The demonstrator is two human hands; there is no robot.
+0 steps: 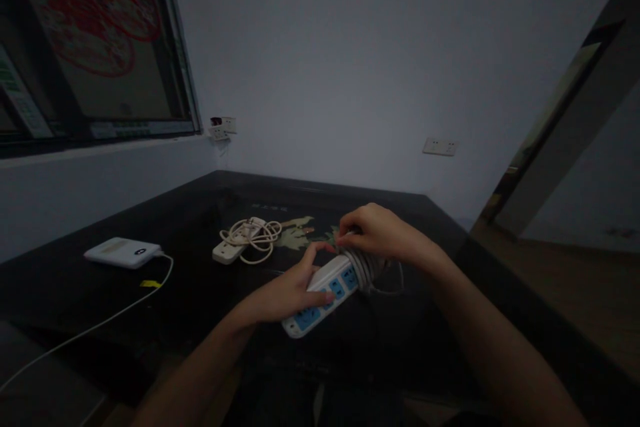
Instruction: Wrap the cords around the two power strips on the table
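My left hand (pixel 295 290) grips a white power strip (pixel 345 282) with blue socket faces, its thumb across the front and fingers behind. The strip is tilted, its near end low and to the left. A pale cord (pixel 364 268) is wound in several turns around its far right end, and a loose loop hangs off to the right. Over those turns, my right hand (pixel 373 232) has its fingers pinched together at the cord; the exact piece between the fingertips is partly hidden.
On the dark table (pixel 200 213) lies a second power strip (pixel 230 251) with its cord tangled on top. Left of it, a white power bank (pixel 123 252) has a cable (pixel 120 312) running off the near left edge. A yellow tag (pixel 150 283) lies nearby. Wall sockets (pixel 440 146) are behind.
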